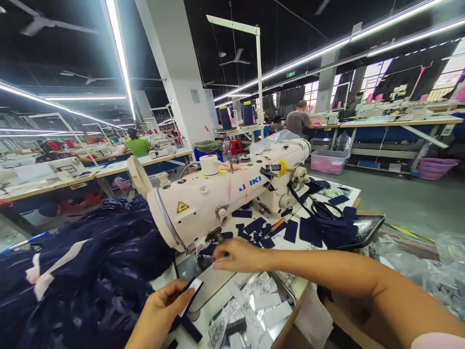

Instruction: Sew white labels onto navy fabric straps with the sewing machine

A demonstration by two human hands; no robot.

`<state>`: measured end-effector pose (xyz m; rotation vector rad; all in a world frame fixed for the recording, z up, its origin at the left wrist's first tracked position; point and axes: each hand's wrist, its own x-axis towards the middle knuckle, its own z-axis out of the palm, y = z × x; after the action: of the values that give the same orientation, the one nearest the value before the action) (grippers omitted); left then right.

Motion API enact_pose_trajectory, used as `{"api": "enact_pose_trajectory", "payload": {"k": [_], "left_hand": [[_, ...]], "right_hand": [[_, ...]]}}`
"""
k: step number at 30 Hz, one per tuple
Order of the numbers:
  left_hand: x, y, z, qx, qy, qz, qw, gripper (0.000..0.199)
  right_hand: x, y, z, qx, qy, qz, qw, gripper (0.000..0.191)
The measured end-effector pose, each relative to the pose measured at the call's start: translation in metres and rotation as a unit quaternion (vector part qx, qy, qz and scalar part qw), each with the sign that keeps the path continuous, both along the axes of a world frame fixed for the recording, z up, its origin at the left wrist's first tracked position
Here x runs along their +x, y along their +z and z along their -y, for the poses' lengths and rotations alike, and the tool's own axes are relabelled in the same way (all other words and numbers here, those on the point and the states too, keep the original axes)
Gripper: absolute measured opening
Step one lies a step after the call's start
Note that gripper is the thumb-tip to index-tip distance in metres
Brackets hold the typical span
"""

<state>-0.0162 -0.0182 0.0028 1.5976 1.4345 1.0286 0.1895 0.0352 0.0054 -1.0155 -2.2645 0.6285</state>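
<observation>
My left hand [163, 310] is closed, pinching a small white label [193, 289] together with a navy fabric strip [191, 329] between thumb and fingers, in front of the sewing machine. Close to the needle area of the white sewing machine [203, 208], my right hand [238, 255] reaches in from the right with its fingers curled together. What those fingertips hold, if anything, is hidden. Below the right forearm, a tray of printed white labels [250, 310] sits at the table's front edge. Small navy fabric pieces [256, 225] lie scattered behind the right hand.
Piled navy fabric [109, 271] with a pale ribbon fills the left side. Black-handled scissors [327, 210] rest on navy cloth at right, beside a dark tray [368, 230]. Clear plastic bags [407, 266] lie further right. Two people sit at other machines behind.
</observation>
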Motion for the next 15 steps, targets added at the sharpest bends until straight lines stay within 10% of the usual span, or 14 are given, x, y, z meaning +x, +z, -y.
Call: {"api": "enact_pose_trajectory", "payload": {"k": [3,8,15], "left_hand": [[-0.009,-0.003,-0.007,0.276,-0.017,-0.191,0.942,0.026],[0.01,0.004,-0.024,0.596,-0.1,-0.449,0.658,0.024],[0.032,-0.008,-0.029,0.529,-0.158,-0.521,0.651,0.035]], "right_hand": [[0.041,0.011,-0.034,0.199,-0.153,0.253,0.934,0.012],[0.062,0.013,-0.087,0.218,-0.21,0.268,0.915,0.037],[0.046,-0.001,-0.118,0.235,-0.195,0.287,0.908,0.044]]}}
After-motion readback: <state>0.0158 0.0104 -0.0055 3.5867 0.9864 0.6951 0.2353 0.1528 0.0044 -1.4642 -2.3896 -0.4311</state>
